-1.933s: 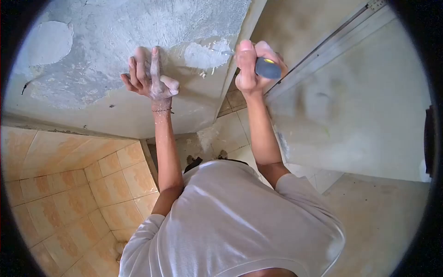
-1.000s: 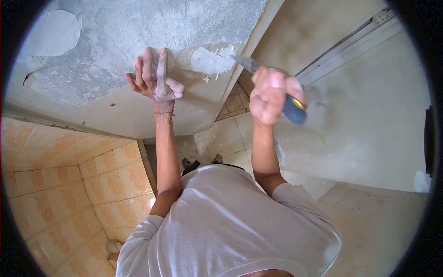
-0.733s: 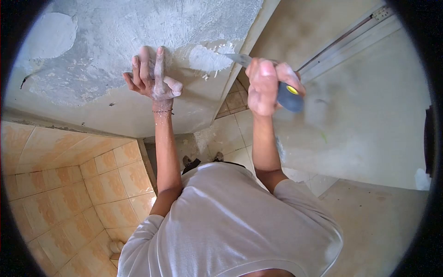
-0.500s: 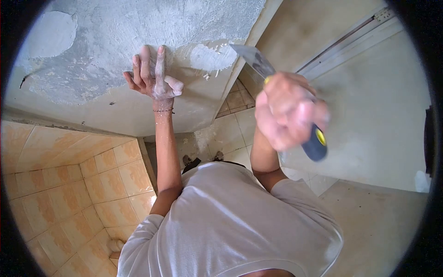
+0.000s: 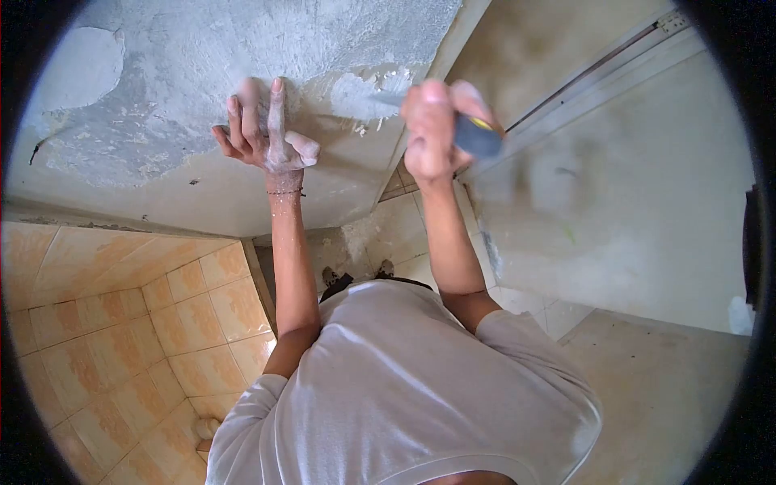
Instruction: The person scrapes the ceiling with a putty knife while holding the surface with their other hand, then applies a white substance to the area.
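Note:
My left hand (image 5: 271,141) rests against the wall (image 5: 234,48), fingers spread, with white dust on the skin. Bare grey plaster shows around the fingertips, and cream paint lies below it. In my right hand (image 5: 432,129) is a scraper (image 5: 480,139) with a black and yellow handle. Its metal blade points left toward a pale, flaking patch (image 5: 356,95) near the wall's right edge. Motion blurs the blade, so I cannot tell whether it touches the surface.
The wall ends at a corner edge (image 5: 453,48) beside a doorway. Orange-patterned tiles (image 5: 105,347) line the lower left. A pale panel (image 5: 614,178) stands at the right. My shoes (image 5: 385,267) are on the tiled floor (image 5: 392,226).
My right hand has moved left and up with the scraper, bringing the blade to the pale patch. My left hand stays in about the same place on the wall.

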Motion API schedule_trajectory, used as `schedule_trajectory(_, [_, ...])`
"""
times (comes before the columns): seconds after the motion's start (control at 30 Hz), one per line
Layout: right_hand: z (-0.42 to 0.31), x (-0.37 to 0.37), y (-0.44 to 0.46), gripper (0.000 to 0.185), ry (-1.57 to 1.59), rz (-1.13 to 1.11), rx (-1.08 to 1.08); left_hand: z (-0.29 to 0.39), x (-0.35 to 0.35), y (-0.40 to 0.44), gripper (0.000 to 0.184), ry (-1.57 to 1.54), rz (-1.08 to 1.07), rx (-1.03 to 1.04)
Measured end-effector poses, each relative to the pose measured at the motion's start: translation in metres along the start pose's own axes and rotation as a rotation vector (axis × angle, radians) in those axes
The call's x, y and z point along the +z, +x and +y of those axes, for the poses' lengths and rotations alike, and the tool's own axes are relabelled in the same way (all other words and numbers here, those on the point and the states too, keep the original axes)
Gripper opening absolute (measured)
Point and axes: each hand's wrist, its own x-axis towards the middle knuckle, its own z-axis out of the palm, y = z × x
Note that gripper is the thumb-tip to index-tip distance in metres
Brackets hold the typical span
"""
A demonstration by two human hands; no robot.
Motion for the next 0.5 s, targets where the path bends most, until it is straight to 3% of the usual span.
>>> schedule_trajectory(0.07, [0.001,0.001,-0.007,0.015,0.071,-0.025,0.053,-0.002,-0.001,0.0,0.087,0.018,-0.014,-0.002])
schedule_trajectory(0.13, [-0.027,0.001,-0.007,0.011,0.252,0.114,0.071,-0.003,0.001,-0.004,0.089,0.011,-0.014,-0.007])
schedule_trajectory(0.17, [-0.041,0.003,0.007,0.011,0.475,0.09,-0.026,-0.003,0.001,-0.005,0.089,0.018,-0.026,-0.012])
schedule_trajectory(0.23, [-0.041,-0.015,0.023,0.015,0.522,-0.176,-0.23,-0.003,0.002,-0.002,0.087,-0.004,0.01,0.0])
schedule_trajectory(0.27, [-0.03,-0.014,0.015,0.015,0.518,-0.17,-0.225,-0.003,0.002,-0.002,0.087,-0.007,0.003,0.002])
schedule_trajectory(0.33, [-0.006,-0.011,-0.004,0.018,-0.066,0.053,-0.216,-0.002,0.003,-0.002,0.086,-0.01,0.026,-0.006])
schedule_trajectory(0.37, [-0.011,-0.012,-0.002,0.018,-0.07,0.053,-0.214,-0.001,0.003,-0.003,0.086,-0.013,0.023,-0.006])
schedule_trajectory(0.43, [-0.031,-0.008,0.007,0.019,0.004,0.061,-0.037,-0.004,0.003,-0.004,0.087,0.023,0.005,-0.013])
schedule_trajectory(0.47, [-0.046,-0.001,0.01,0.021,0.338,0.188,0.076,-0.003,0.001,-0.005,0.087,0.022,-0.005,-0.013])
schedule_trajectory(0.5, [-0.053,-0.007,0.016,0.021,0.335,0.189,0.078,-0.002,0.001,-0.004,0.088,0.013,0.006,-0.013])
